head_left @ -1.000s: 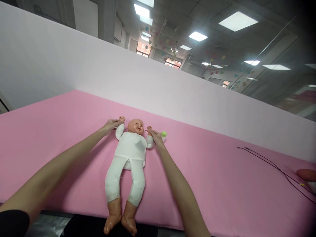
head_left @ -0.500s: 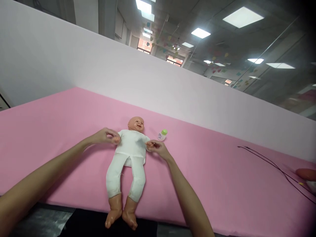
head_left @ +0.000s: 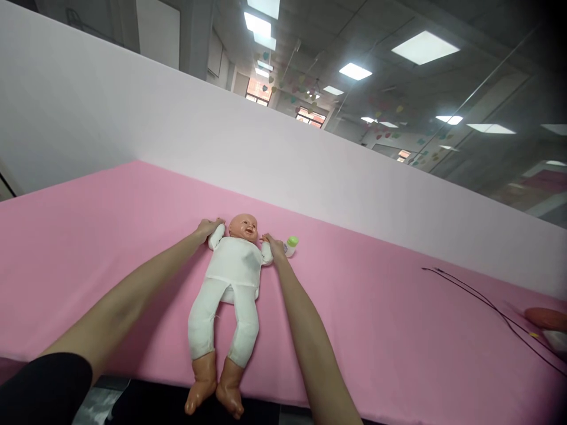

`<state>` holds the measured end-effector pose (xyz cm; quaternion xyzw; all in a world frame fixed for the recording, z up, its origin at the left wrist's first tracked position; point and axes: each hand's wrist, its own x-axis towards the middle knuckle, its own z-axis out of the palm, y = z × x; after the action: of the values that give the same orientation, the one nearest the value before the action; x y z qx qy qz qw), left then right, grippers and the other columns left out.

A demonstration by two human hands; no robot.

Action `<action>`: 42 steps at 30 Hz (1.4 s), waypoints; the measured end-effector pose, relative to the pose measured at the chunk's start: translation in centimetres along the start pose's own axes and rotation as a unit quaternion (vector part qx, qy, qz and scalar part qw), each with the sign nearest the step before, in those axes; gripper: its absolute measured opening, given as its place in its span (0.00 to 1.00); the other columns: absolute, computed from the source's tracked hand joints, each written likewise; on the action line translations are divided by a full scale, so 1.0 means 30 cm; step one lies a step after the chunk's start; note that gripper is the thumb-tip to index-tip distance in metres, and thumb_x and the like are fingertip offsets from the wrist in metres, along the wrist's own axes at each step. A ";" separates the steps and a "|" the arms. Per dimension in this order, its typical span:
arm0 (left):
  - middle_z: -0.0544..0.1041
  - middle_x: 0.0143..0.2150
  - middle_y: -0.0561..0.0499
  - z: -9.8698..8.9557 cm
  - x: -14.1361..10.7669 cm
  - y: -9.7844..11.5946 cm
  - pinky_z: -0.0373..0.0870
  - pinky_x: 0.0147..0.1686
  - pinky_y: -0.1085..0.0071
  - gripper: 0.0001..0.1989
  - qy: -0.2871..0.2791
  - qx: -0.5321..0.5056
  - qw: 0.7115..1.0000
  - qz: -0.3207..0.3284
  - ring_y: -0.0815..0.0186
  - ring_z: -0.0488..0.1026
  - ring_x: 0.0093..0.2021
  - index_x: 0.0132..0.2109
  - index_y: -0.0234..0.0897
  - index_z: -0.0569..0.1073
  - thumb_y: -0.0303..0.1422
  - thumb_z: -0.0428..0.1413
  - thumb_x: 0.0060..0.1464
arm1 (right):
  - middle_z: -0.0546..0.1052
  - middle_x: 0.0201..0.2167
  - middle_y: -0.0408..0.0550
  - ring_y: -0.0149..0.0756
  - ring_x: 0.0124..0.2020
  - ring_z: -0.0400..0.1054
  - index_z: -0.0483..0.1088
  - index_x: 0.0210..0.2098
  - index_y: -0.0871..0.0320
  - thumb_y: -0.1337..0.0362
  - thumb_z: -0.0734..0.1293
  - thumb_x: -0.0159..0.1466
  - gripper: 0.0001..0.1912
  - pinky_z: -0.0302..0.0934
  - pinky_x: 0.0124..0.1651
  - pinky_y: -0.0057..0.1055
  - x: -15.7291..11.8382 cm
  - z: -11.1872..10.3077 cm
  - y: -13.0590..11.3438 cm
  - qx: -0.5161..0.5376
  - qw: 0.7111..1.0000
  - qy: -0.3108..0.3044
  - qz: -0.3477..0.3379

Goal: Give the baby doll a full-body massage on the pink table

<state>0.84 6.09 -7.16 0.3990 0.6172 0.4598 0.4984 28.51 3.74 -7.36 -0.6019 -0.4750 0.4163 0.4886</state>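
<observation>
The person's left hand [head_left: 207, 228] is closed around one arm of the baby doll [head_left: 233, 271], which lies face-up on the pink worktop [head_left: 354, 330], while the right hand [head_left: 274, 245] pinches the other arm, just beside a green-capped baby bottle [head_left: 290, 247].

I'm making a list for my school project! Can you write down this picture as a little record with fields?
Main thing: a baby doll in white clothes, lying on its back
Left hand: Left hand at the end of one doll arm
Right hand: Right hand at the doll's other hand
Beside the doll: a baby bottle with a green top, near the right hand
Underneath: a pink surface
Far right: a black cord and an orange object
</observation>
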 end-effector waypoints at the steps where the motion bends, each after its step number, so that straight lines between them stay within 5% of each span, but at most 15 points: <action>1: 0.76 0.25 0.47 -0.021 -0.011 0.006 0.67 0.27 0.67 0.22 -0.012 -0.006 1.000 0.008 0.61 0.72 0.28 0.26 0.37 0.72 0.49 0.70 0.44 | 0.85 0.39 0.53 0.44 0.44 0.77 0.80 0.32 0.57 0.49 0.70 0.58 0.17 0.67 0.47 0.34 -0.012 -0.013 -0.012 0.002 1.000 -0.008 -0.007; 5: 0.80 0.35 0.46 -0.164 -0.086 0.042 0.71 0.37 0.67 0.21 -0.184 -0.010 0.971 0.154 0.60 0.76 0.36 0.37 0.36 0.80 0.49 0.71 0.45 | 0.84 0.43 0.51 0.43 0.45 0.75 0.82 0.37 0.58 0.48 0.75 0.56 0.19 0.66 0.47 0.34 -0.101 -0.117 -0.075 -0.025 0.991 -0.107 -0.077; 9: 0.83 0.44 0.45 -0.298 -0.178 0.023 0.72 0.49 0.63 0.14 -0.404 0.113 0.869 0.263 0.56 0.78 0.46 0.43 0.39 0.84 0.36 0.70 0.48 | 0.82 0.45 0.51 0.44 0.46 0.74 0.81 0.45 0.54 0.56 0.78 0.56 0.19 0.67 0.50 0.38 -0.234 -0.236 -0.084 -0.101 0.938 -0.299 -0.142; 12: 0.83 0.49 0.46 -0.326 -0.226 -0.047 0.72 0.52 0.65 0.13 -0.457 0.195 0.811 0.308 0.56 0.78 0.50 0.43 0.43 0.86 0.31 0.68 0.47 | 0.81 0.46 0.51 0.46 0.50 0.73 0.82 0.45 0.53 0.61 0.78 0.56 0.17 0.65 0.56 0.42 -0.311 -0.280 -0.036 -0.159 0.888 -0.394 -0.177; 15: 0.83 0.49 0.45 -0.320 -0.246 -0.103 0.73 0.48 0.67 0.12 -0.450 0.208 0.808 0.319 0.56 0.79 0.48 0.42 0.44 0.87 0.31 0.67 0.47 | 0.81 0.48 0.51 0.47 0.52 0.72 0.82 0.45 0.52 0.61 0.78 0.56 0.17 0.64 0.58 0.43 -0.340 -0.285 0.013 -0.159 0.883 -0.398 -0.190; 19: 0.84 0.43 0.44 -0.294 -0.236 -0.062 0.72 0.48 0.64 0.11 -0.402 0.158 0.855 0.288 0.55 0.78 0.45 0.41 0.40 0.86 0.38 0.68 0.51 | 0.82 0.48 0.52 0.47 0.51 0.74 0.82 0.45 0.53 0.56 0.78 0.57 0.18 0.66 0.55 0.42 -0.279 -0.249 -0.001 -0.072 0.936 -0.308 -0.156; 25: 0.79 0.31 0.48 -0.128 -0.108 0.067 0.70 0.36 0.68 0.22 -0.147 -0.021 0.976 0.163 0.61 0.74 0.34 0.34 0.35 0.81 0.51 0.70 0.43 | 0.83 0.48 0.51 0.45 0.50 0.75 0.83 0.40 0.55 0.46 0.75 0.55 0.21 0.68 0.51 0.36 -0.067 -0.105 -0.072 0.018 0.994 -0.078 -0.069; 29: 0.70 0.19 0.52 -0.026 -0.006 0.049 0.64 0.26 0.69 0.23 -0.046 -0.002 0.998 0.034 0.64 0.68 0.24 0.22 0.38 0.70 0.48 0.71 0.41 | 0.84 0.34 0.50 0.44 0.38 0.76 0.81 0.30 0.56 0.49 0.71 0.56 0.16 0.68 0.41 0.36 0.011 -0.024 -0.031 -0.006 1.000 -0.017 0.005; 32: 0.71 0.19 0.50 -0.005 0.029 0.007 0.64 0.25 0.66 0.23 -0.016 0.015 1.000 -0.008 0.60 0.70 0.24 0.23 0.39 0.69 0.46 0.73 0.38 | 0.83 0.30 0.50 0.45 0.35 0.76 0.78 0.25 0.55 0.52 0.70 0.57 0.14 0.68 0.38 0.36 0.018 0.001 0.001 -0.018 1.000 -0.008 0.023; 37: 0.77 0.26 0.47 -0.085 -0.003 0.000 0.69 0.29 0.66 0.26 -0.073 -0.014 0.997 0.025 0.60 0.74 0.28 0.28 0.36 0.76 0.54 0.72 0.39 | 0.84 0.38 0.51 0.43 0.41 0.76 0.81 0.33 0.57 0.46 0.71 0.58 0.20 0.67 0.43 0.34 -0.029 -0.040 -0.024 -0.016 0.999 -0.038 -0.010; 40: 0.81 0.34 0.47 -0.187 -0.070 0.025 0.71 0.37 0.67 0.22 -0.201 -0.010 0.969 0.146 0.61 0.76 0.35 0.36 0.36 0.82 0.50 0.72 0.43 | 0.83 0.45 0.51 0.43 0.45 0.75 0.82 0.39 0.57 0.45 0.73 0.59 0.21 0.67 0.47 0.34 -0.102 -0.117 -0.056 -0.024 0.989 -0.122 -0.082; 42: 0.82 0.39 0.47 -0.252 -0.126 0.026 0.72 0.42 0.66 0.17 -0.315 0.042 0.921 0.223 0.59 0.77 0.40 0.41 0.38 0.83 0.44 0.71 0.48 | 0.83 0.48 0.51 0.44 0.47 0.75 0.81 0.43 0.55 0.49 0.76 0.58 0.19 0.67 0.49 0.36 -0.165 -0.175 -0.065 -0.045 0.967 -0.215 -0.125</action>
<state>-5.87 1.41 -4.87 0.6717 0.3418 0.3828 0.5343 32.26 -1.99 -4.33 -0.4553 -0.6590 0.4498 0.3951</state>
